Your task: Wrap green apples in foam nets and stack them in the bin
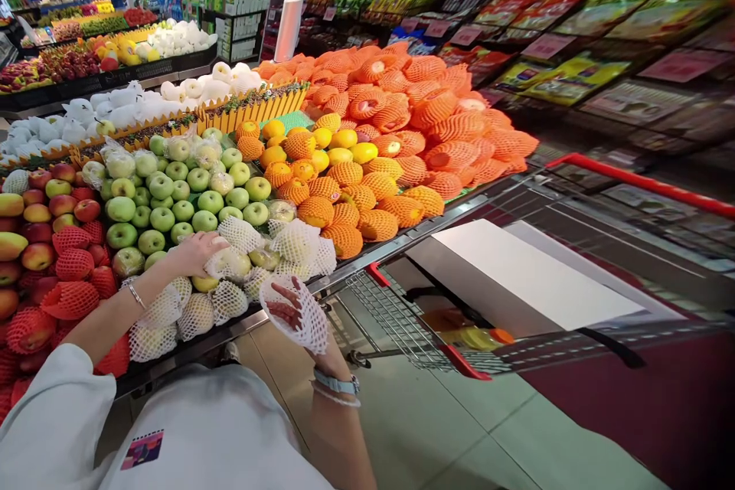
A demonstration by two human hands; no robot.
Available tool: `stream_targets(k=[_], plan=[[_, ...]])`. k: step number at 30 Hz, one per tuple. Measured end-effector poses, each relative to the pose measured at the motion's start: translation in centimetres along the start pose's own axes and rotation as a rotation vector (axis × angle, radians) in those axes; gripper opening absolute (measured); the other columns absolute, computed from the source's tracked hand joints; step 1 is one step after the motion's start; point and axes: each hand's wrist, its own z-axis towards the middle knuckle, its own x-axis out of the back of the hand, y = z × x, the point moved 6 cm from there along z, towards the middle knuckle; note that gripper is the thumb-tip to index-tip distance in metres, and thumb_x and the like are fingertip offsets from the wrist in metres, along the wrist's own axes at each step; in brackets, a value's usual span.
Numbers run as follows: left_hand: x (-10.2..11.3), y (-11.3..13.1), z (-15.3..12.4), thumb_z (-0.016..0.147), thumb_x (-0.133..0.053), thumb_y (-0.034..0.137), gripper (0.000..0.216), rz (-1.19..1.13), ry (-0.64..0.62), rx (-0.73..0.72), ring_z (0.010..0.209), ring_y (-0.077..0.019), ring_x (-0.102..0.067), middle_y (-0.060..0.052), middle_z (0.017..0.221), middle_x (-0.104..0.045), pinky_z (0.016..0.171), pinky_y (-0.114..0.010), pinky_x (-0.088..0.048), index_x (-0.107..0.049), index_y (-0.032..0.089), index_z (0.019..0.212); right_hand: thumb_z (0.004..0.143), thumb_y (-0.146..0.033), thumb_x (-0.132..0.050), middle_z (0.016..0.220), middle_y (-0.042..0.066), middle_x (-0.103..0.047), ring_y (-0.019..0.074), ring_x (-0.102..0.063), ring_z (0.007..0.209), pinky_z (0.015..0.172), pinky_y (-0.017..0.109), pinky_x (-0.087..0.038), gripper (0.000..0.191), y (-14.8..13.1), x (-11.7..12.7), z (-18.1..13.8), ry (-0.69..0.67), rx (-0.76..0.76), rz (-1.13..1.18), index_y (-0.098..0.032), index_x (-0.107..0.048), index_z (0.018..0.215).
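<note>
One foam net [314, 321] holds spread right hand [289, 305]; left hand [197, 253] on fruit [230, 264], grip unclear.

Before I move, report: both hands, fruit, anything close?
Left hand at foam-netted fruits. Right hand inside white foam net. Shopping cart on the right.

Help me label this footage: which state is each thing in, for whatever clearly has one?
Left hand: lowered among the fruit, grip partly hidden
Right hand: fingers extended inside the foam net
White foam net: stretched around the right hand
Green apples: mostly bare, some wrapped
Yellow fruit: some bare, some netted
Shopping cart: loaded
White roll: upright
</note>
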Motion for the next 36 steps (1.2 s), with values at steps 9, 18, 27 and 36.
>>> stream_targets(k=[9, 18, 27, 36], plan=[[4.4, -8.9, -8.0, 0.067, -0.077, 0.021, 0.080, -0.002, 0.318, 0.424, 0.127, -0.0344, -0.049, -0.015, 0.136, -0.049, 0.107, -0.048, -0.041, -0.041, 0.020, 0.139, 0.082, -0.036, -0.067, 0.132, -0.002, -0.066, 0.0210, -0.071, 0.099, 0.102, 0.054, -0.051, 0.060, 0.7, 0.2, 0.2, 0.004, -0.001, 0.163, -0.047, -0.047, 0.137], [-0.2, -8.7, -7.2, 0.075, -0.075, 0.028, 0.083, 0.014, 0.119, 0.525, 0.130, -0.0346, -0.050, -0.017, 0.146, -0.044, 0.105, -0.047, -0.043, -0.034, 0.022, 0.146, 0.088, -0.029, -0.060, 0.138, -0.002, -0.062, 0.0195, -0.071, 0.102, 0.104, 0.052, -0.051, 0.057, -0.1, -1.5, 0.9, -0.062, -0.021, 0.144, -0.047, -0.045, 0.140], [3.1, -2.1, -6.2, 0.091, -0.056, 0.025, 0.064, 0.158, 0.297, 0.301, 0.147, -0.0381, -0.026, -0.020, 0.157, -0.032, 0.117, -0.057, -0.022, -0.032, 0.020, 0.150, 0.087, -0.032, -0.063, 0.138, 0.000, -0.063, 0.0196, -0.071, 0.103, 0.098, 0.051, -0.055, 0.057, 0.9, 0.0, 1.1, -0.028, 0.051, 0.172, -0.046, -0.045, 0.140], [-2.0, 3.1, 1.4, 0.092, -0.055, 0.029, 0.033, 0.006, -0.111, 0.234, 0.116, -0.0290, -0.057, -0.016, 0.122, -0.064, 0.098, -0.039, -0.044, -0.057, 0.012, 0.121, 0.085, -0.028, -0.065, 0.129, -0.006, -0.069, 0.0171, -0.073, 0.096, 0.095, 0.045, -0.057, 0.050, 0.5, 0.3, 1.6, 0.030, 0.032, 0.243, -0.050, -0.053, 0.128]])
